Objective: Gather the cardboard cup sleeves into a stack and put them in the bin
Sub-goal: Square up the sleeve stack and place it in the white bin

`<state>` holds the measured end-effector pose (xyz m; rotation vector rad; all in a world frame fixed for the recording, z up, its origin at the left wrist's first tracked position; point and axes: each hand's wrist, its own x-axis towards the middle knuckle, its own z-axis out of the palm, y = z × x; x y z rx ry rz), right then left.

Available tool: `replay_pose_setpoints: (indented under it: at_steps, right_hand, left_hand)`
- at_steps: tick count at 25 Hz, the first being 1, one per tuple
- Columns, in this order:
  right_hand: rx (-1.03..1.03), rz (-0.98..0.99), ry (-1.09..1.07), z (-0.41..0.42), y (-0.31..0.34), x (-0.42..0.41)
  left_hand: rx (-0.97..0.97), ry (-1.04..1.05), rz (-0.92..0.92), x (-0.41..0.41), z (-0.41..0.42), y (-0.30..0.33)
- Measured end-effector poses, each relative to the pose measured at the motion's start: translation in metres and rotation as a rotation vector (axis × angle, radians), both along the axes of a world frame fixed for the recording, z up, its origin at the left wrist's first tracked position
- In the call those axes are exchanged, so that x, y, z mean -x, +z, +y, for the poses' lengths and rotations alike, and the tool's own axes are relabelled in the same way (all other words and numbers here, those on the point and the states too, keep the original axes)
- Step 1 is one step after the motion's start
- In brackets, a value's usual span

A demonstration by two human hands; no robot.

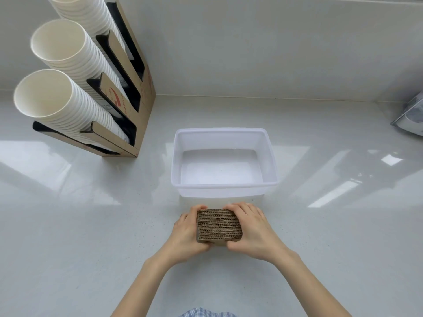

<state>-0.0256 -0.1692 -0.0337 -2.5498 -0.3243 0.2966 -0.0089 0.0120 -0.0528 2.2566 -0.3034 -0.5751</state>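
Observation:
A thick stack of brown corrugated cardboard cup sleeves [218,224] stands on edge on the white counter, just in front of the bin. My left hand [186,234] grips its left side and my right hand [253,229] grips its right side, pressing the sleeves together. The bin [176,156] is a translucent white plastic tub with nothing inside, a short way beyond the stack.
A cardboard cup dispenser [137,92] with three rows of white paper cups [59,99] leans at the back left. A metallic object [409,120] sits at the right edge. A wall rises behind the counter [80,236].

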Motion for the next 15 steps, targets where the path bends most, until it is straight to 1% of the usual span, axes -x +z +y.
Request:
replay_pose_setpoints:
  at_steps: [4, 6, 11, 15]
  right_hand:
    - [-0.033, -0.005, 0.003, -0.002, 0.004, 0.0]
    - [-0.069, 0.029, -0.023, -0.003, 0.007, 0.0]
    - [-0.255, 0.241, -0.175, -0.004, 0.016, 0.001]
    - [-0.409, 0.414, -0.254, -0.005, 0.026, 0.0]
  left_hand:
    - [0.143, 0.04, 0.117, -0.001, 0.006, 0.001]
    - [0.196, 0.046, 0.164, -0.001, 0.009, 0.002]
    - [0.335, 0.069, 0.232, 0.0, 0.012, 0.013]
    - [0.417, 0.098, 0.258, 0.0, 0.013, 0.025]
